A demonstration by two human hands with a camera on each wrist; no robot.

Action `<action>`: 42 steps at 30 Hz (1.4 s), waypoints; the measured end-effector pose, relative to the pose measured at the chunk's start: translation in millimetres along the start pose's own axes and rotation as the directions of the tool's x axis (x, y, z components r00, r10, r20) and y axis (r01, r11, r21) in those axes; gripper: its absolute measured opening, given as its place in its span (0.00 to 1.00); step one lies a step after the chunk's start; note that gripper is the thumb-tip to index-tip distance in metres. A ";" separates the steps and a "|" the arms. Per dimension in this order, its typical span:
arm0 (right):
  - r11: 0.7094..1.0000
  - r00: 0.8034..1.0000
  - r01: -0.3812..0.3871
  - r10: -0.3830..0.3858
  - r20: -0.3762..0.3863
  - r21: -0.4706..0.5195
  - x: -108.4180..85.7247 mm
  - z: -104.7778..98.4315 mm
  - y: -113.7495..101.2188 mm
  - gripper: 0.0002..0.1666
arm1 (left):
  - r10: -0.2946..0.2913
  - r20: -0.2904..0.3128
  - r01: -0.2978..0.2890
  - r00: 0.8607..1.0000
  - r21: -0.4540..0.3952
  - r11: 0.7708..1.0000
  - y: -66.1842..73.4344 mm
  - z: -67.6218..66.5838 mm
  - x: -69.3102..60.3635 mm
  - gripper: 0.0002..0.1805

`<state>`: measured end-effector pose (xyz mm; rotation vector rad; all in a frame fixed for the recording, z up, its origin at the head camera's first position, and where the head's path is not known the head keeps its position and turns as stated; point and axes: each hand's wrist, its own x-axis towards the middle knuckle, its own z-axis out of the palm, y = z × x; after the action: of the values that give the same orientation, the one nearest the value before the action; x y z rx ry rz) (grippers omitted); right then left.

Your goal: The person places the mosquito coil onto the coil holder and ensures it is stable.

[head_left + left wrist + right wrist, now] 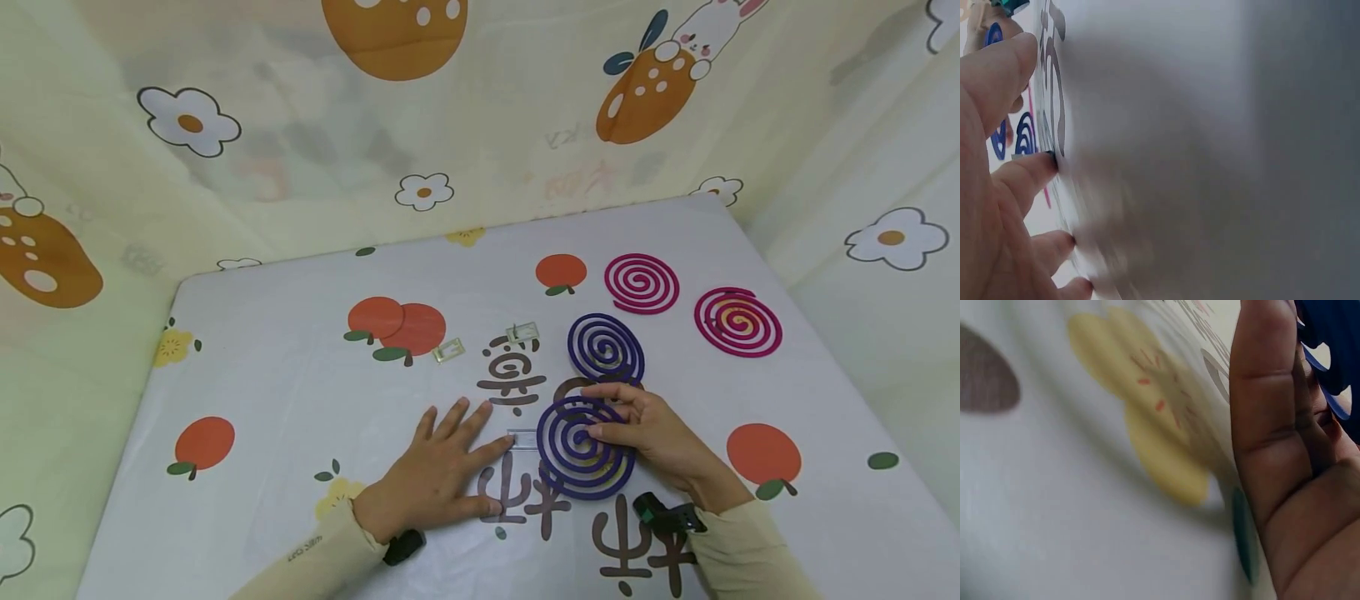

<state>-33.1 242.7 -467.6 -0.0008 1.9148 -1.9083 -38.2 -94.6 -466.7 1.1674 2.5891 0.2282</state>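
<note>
A dark blue spiral coil [577,492] is gripped by the right hand [660,437], its thumb near the coil's centre and a finger at the upper edge. In the right wrist view part of the blue coil [1338,337] shows beyond the fingers of the right hand [1291,444]. The left hand [435,475] lies palm down with fingers spread, a fingertip touching a small clear flat piece [522,439] whose right end meets the coil's left edge. In the left wrist view the left hand [1004,187] has its fingertips on the cloth.
Behind the held coil lies a second blue coil [606,348]. Two magenta coils, one [642,284] behind it and one [738,322] to the right, lie farther off. Two small clear pieces, one [448,350] left of the other [522,333], lie on the printed cloth [270,375].
</note>
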 end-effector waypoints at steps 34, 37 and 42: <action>0.999 0.991 -0.013 0.007 0.132 0.043 28.2 26.6 -1.3 0.39 | -0.049 0.042 0.047 0.998 0.055 0.997 12.6 7.4 1.2 0.51; 1.000 0.992 -0.007 0.003 0.127 0.027 28.8 27.9 -2.3 0.39 | -0.039 0.035 0.037 0.999 0.056 0.998 12.7 7.4 1.3 0.51; 1.000 0.994 -0.009 0.009 0.111 0.003 30.7 31.0 -4.5 0.39 | -0.025 0.026 0.023 0.999 0.071 0.997 13.1 6.6 1.8 0.51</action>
<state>-52.9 203.8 -471.2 -0.0952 1.8346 -1.8655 -27.9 -84.5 -469.9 1.1542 2.6055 0.1166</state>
